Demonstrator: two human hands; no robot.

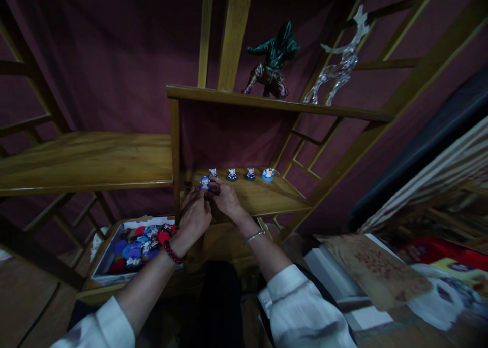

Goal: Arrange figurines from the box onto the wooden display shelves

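Note:
A small purple-blue figurine [205,183] is held between my two hands, over the front left of a wooden shelf [263,198]. My left hand [194,213], with a red bead bracelet at the wrist, grips it from below and the left. From the right, the fingers of my right hand [226,198] close on its side. Behind my hands one small figurine [213,173] stands partly hidden. Two similar dark-based figurines, one in the middle [232,175] and one further right [249,174], stand in line with it. A blue-based figurine [268,174] ends the row.
At the lower left, an open white box [104,278] holds several red, blue and purple figurines. A wooden upright [175,155] borders the shelf. Above, a dark green statue [276,58] and a clear deer ornament [339,68] stand on a board. Cardboard [375,266] lies at right.

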